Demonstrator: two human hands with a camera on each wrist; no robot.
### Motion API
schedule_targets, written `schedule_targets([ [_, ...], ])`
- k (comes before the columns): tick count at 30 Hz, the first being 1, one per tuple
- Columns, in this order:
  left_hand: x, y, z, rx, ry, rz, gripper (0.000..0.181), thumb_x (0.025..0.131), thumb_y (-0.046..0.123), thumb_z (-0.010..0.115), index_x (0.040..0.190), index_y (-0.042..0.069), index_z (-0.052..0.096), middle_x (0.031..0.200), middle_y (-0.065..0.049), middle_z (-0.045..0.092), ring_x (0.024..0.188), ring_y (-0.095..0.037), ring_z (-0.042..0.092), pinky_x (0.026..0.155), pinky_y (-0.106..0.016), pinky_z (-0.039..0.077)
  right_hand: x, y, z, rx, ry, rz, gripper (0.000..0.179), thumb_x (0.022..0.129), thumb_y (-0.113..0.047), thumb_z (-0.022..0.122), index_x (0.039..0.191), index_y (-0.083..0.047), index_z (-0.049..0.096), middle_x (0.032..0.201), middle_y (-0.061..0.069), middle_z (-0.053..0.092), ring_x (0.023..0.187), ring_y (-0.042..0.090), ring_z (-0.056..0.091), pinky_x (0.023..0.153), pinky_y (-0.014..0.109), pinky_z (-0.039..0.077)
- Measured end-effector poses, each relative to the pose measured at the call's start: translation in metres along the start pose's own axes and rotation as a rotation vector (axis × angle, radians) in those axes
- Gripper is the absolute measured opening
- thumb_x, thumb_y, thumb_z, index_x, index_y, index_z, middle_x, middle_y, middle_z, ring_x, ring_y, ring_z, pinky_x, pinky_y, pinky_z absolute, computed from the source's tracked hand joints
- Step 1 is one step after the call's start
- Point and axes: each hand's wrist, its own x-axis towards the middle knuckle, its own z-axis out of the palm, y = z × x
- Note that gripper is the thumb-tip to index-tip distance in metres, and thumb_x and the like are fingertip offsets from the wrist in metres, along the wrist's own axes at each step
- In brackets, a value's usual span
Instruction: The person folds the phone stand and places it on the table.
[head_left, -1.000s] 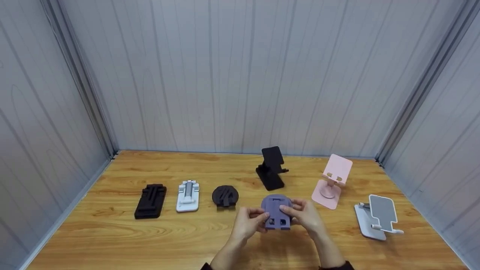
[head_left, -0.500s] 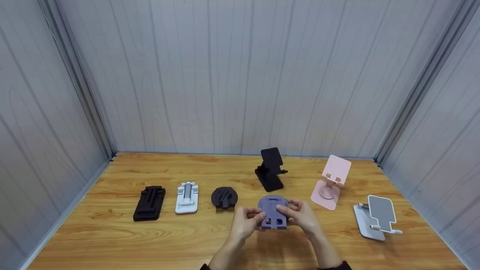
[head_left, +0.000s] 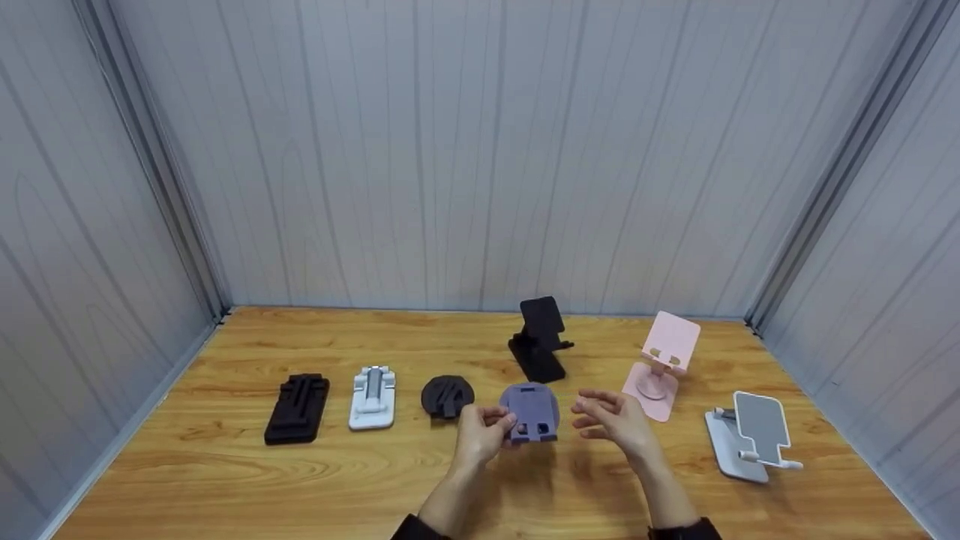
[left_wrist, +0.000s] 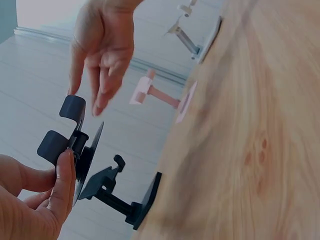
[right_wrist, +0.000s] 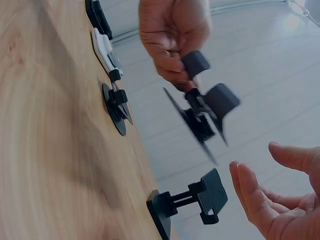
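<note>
Above the table, my left hand (head_left: 480,435) pinches the left edge of a folded purple phone stand (head_left: 532,411) with a round base. In the left wrist view the stand's two curved lips (left_wrist: 52,145) face the camera side, thumb and fingers at its edge. My right hand (head_left: 619,426) is apart from the stand, off its right side, fingers loosely spread and holding nothing. The right wrist view shows a gap between the right hand (right_wrist: 282,192) and the stand's round base (right_wrist: 190,125). Nearest behind the purple stand is an unfolded black phone stand (head_left: 540,341).
Folded black (head_left: 298,409), white (head_left: 373,401) and round dark (head_left: 448,396) phone stands lie in a row on the left of the wooden table (head_left: 300,495). Unfolded pink (head_left: 671,345) and white-grey (head_left: 761,427) ones stand at right. Pale panels (head_left: 465,150) enclose the table.
The right hand has let go of the purple phone stand and drawn off to the right. The left hand has carried the stand slightly left and up in the head view.
</note>
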Motion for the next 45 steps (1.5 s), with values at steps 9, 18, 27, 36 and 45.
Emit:
schedule_targets([
  [9, 0.023, -0.013, -0.001, 0.095, 0.078, -0.036, 0.008, 0.089, -0.013, 0.062, 0.093, -0.019, 0.064, 0.078, -0.017, 0.069, 0.066, -0.016, 0.066, 0.051, -0.022, 0.055, 0.025, -0.004, -0.015, -0.047, 0.179, 0.030, 0.036, 0.099, -0.001, 0.055, 0.126, 0.023, 0.048, 0.092, 0.013, 0.070, 0.072, 0.014, 0.068, 0.065, 0.025, 0.060],
  [18, 0.043, -0.018, 0.005, 0.136, 0.151, -0.143, 0.007, 0.091, -0.011, 0.061, 0.097, -0.015, 0.062, 0.086, -0.017, 0.065, 0.072, -0.022, 0.067, 0.057, -0.032, 0.059, 0.073, -0.001, -0.017, -0.073, 0.266, 0.147, 0.048, 0.101, -0.009, 0.055, 0.134, 0.023, 0.040, 0.113, 0.032, 0.062, 0.078, 0.016, 0.068, 0.070, 0.024, 0.060],
  [27, 0.052, -0.022, 0.005, 0.145, 0.172, -0.188, 0.004, 0.092, -0.012, 0.060, 0.094, -0.012, 0.057, 0.094, -0.024, 0.061, 0.082, -0.034, 0.069, 0.060, -0.036, 0.061, 0.100, 0.014, -0.016, 0.094, 0.265, 0.217, 0.061, 0.103, -0.013, 0.053, 0.143, 0.023, 0.024, 0.140, 0.042, 0.038, 0.096, 0.028, 0.070, 0.081, 0.027, 0.059],
  [36, 0.057, -0.029, 0.003, 0.269, 0.177, -0.167, 0.004, 0.092, -0.009, 0.063, 0.095, -0.010, 0.061, 0.096, -0.023, 0.065, 0.085, -0.033, 0.068, 0.064, -0.036, 0.060, 0.114, 0.025, -0.004, 0.354, 0.208, 0.263, 0.066, 0.105, -0.014, 0.046, 0.153, 0.010, 0.008, 0.156, 0.035, 0.015, 0.141, 0.044, 0.028, 0.115, 0.042, 0.032],
  [45, 0.064, -0.035, 0.007, 0.364, 0.208, -0.200, 0.003, 0.092, -0.003, 0.066, 0.093, -0.006, 0.065, 0.094, -0.017, 0.066, 0.090, -0.031, 0.066, 0.076, -0.039, 0.057, 0.185, 0.098, -0.034, 0.558, 0.129, 0.225, 0.085, 0.096, -0.019, 0.067, 0.153, 0.009, 0.012, 0.156, 0.036, 0.012, 0.125, 0.041, 0.052, 0.103, 0.039, 0.049],
])
